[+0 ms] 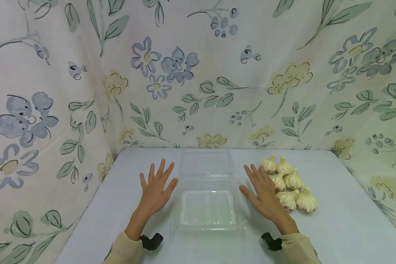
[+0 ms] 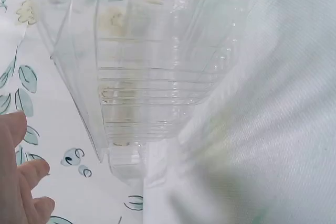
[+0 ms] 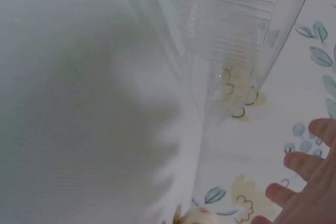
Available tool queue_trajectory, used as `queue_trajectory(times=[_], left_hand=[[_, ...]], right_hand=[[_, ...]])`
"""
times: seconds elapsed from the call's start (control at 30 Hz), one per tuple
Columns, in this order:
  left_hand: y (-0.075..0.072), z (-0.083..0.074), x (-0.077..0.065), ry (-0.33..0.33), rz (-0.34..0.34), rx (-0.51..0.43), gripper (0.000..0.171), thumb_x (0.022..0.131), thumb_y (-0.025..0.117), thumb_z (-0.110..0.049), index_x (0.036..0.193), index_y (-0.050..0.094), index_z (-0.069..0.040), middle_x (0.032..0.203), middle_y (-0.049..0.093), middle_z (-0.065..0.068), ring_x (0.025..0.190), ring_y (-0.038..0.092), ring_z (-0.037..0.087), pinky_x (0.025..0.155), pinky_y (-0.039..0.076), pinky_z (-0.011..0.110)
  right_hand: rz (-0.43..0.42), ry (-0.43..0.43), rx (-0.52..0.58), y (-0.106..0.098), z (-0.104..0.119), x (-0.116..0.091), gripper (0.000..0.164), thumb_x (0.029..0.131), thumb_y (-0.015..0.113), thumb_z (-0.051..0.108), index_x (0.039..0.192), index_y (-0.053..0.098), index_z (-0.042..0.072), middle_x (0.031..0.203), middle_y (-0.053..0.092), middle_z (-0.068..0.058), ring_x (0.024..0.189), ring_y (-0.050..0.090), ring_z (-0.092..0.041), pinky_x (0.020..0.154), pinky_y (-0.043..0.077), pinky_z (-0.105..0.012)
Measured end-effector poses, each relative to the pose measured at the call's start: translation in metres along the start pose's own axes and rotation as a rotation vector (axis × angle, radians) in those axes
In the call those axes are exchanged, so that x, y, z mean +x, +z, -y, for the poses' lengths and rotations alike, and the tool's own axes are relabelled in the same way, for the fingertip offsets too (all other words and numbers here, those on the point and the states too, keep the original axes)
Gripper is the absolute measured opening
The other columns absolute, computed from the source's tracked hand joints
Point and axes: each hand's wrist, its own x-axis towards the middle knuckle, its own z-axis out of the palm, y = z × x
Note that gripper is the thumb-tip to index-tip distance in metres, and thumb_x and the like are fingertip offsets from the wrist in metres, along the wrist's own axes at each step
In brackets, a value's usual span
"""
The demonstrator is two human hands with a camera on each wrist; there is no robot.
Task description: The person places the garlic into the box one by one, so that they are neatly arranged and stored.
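A clear plastic clamshell box [image 1: 208, 209] lies with its lid [image 1: 206, 165] folded back on the white table, between the two hands. My left hand [image 1: 156, 190] is spread to the left of the box, fingers straight and holding nothing. On the other side my right hand [image 1: 262, 192] is likewise spread, palm down, between the box and several garlic bulbs [image 1: 288, 201]. Its fingers overlap the nearest bulbs in the head view. In the left wrist view the ribbed wall of the box [image 2: 152, 87] fills the middle, apart from the fingertips [image 2: 35, 171].
The white table [image 1: 343, 227] ends at a floral curtain [image 1: 198, 73] at the back and both sides. A dark wrist-camera mount [image 1: 151, 242] sits at the left wrist, and another mount [image 1: 271, 242] at the right.
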Motion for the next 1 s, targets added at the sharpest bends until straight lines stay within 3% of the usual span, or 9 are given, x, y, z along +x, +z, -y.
queue_trajectory(times=[0.2, 0.37, 0.53, 0.63, 0.83, 1.0], left_hand=[[0.001, 0.002, -0.005, 0.033, 0.050, -0.057, 0.062, 0.104, 0.049, -0.049, 0.161, 0.032, -0.029, 0.173, 0.014, 0.007, 0.158, -0.003, 0.045, 0.115, -0.012, 0.077], [0.002, 0.009, -0.012, 0.117, 0.180, -0.139, 0.065, 0.104, 0.054, -0.044, 0.162, 0.028, -0.031, 0.173, 0.012, 0.005, 0.159, 0.002, 0.043, 0.117, -0.002, 0.077], [0.007, 0.017, -0.020, 0.175, 0.301, -0.206, 0.070, 0.102, 0.057, -0.046, 0.163, 0.024, -0.032, 0.173, 0.010, 0.002, 0.158, 0.010, 0.045, 0.116, 0.005, 0.079], [0.010, 0.020, -0.023, 0.200, 0.317, -0.230, 0.074, 0.100, 0.060, -0.047, 0.163, 0.025, -0.030, 0.173, 0.011, 0.004, 0.156, 0.015, 0.046, 0.114, 0.008, 0.081], [0.011, 0.022, -0.027, 0.257, 0.310, -0.247, 0.077, 0.096, 0.064, -0.047, 0.162, 0.029, -0.027, 0.173, 0.013, 0.008, 0.156, 0.020, 0.042, 0.114, 0.016, 0.081], [0.014, 0.028, -0.030, 0.282, 0.295, -0.252, 0.077, 0.095, 0.066, -0.046, 0.162, 0.031, -0.028, 0.173, 0.013, 0.010, 0.155, 0.023, 0.041, 0.113, 0.017, 0.081]], right_hand=[[0.028, -0.006, -0.005, -0.001, 0.000, -0.008, 0.067, 0.104, 0.056, 0.040, 0.163, 0.029, 0.024, 0.168, 0.026, -0.017, 0.154, 0.016, -0.048, 0.115, 0.011, -0.074], [0.087, 0.023, 0.026, -0.003, 0.004, -0.017, 0.065, 0.104, 0.054, 0.043, 0.162, 0.029, 0.029, 0.169, 0.027, -0.014, 0.153, 0.019, -0.048, 0.113, 0.012, -0.079], [0.128, 0.020, 0.085, -0.001, 0.007, -0.024, 0.064, 0.104, 0.055, 0.040, 0.162, 0.030, 0.026, 0.168, 0.028, -0.016, 0.152, 0.021, -0.049, 0.111, 0.014, -0.079], [0.149, 0.015, 0.100, 0.001, 0.008, -0.026, 0.065, 0.104, 0.055, 0.040, 0.162, 0.030, 0.025, 0.167, 0.029, -0.016, 0.152, 0.022, -0.048, 0.111, 0.016, -0.077], [0.166, 0.017, 0.094, 0.005, 0.009, -0.029, 0.066, 0.103, 0.057, 0.042, 0.162, 0.028, 0.033, 0.166, 0.031, -0.016, 0.151, 0.025, -0.045, 0.111, 0.019, -0.075], [0.168, 0.019, 0.086, 0.008, 0.008, -0.033, 0.066, 0.102, 0.058, 0.043, 0.161, 0.028, 0.035, 0.165, 0.033, -0.016, 0.149, 0.029, -0.042, 0.110, 0.023, -0.074]])
